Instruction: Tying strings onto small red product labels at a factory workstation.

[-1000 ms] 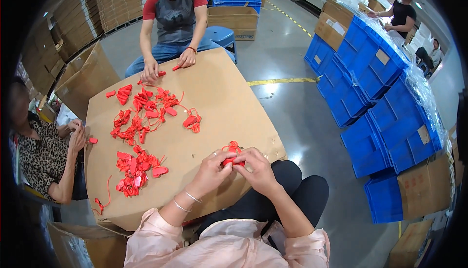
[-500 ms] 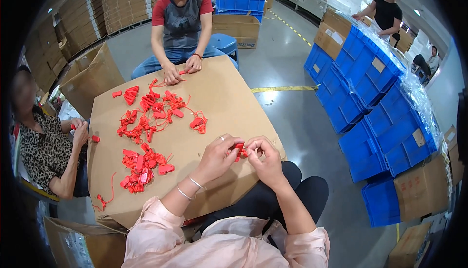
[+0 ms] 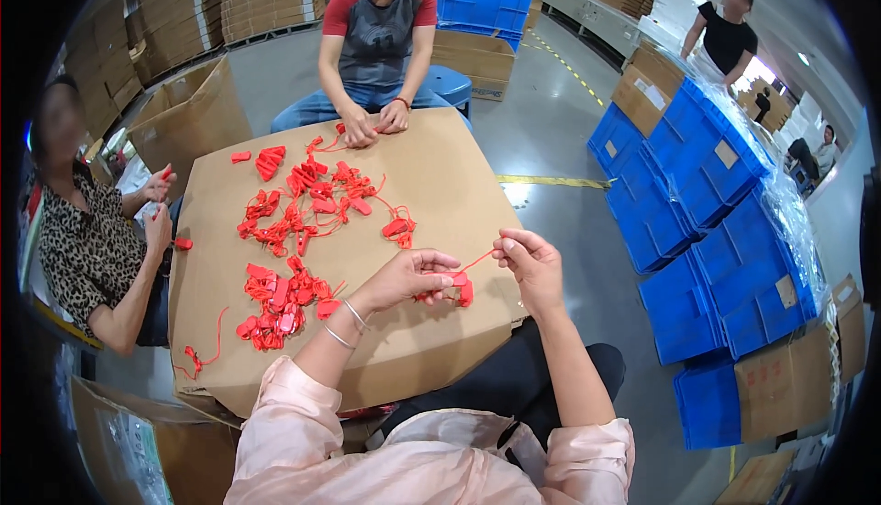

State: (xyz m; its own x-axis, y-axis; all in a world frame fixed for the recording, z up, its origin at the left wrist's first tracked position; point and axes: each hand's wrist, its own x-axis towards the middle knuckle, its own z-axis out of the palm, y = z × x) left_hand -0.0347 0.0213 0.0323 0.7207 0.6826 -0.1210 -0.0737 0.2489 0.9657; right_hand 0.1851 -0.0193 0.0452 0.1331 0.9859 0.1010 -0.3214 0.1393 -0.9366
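Note:
My left hand (image 3: pixel 413 277) is closed, thumb on top, pinching a small red plastic piece (image 3: pixel 453 279) above the near right part of the cardboard-topped table (image 3: pixel 450 174). A red cord (image 3: pixel 478 261) runs taut from that piece up to my right hand (image 3: pixel 534 268), whose thumb and fingers pinch its end. Just under the left fingers is another red piece (image 3: pixel 466 296); whether it is attached or lies on the cardboard I cannot tell. Nearest to my left forearm is a pile of red corded pieces (image 3: pixel 275 308).
A larger red heap (image 3: pixel 307 202) spreads across the middle of the table. A co-worker's hands (image 3: pixel 376 124) handle red pieces at the far edge, another's hands (image 3: pixel 158 207) at the left. Blue crates (image 3: pixel 707 156) stand stacked at right; an open carton (image 3: pixel 193 115) is behind left.
My right hand has pulled away up and right from the left, stretching the red cord between them. The left hand keeps its piece. The left co-worker's hands have lifted and parted.

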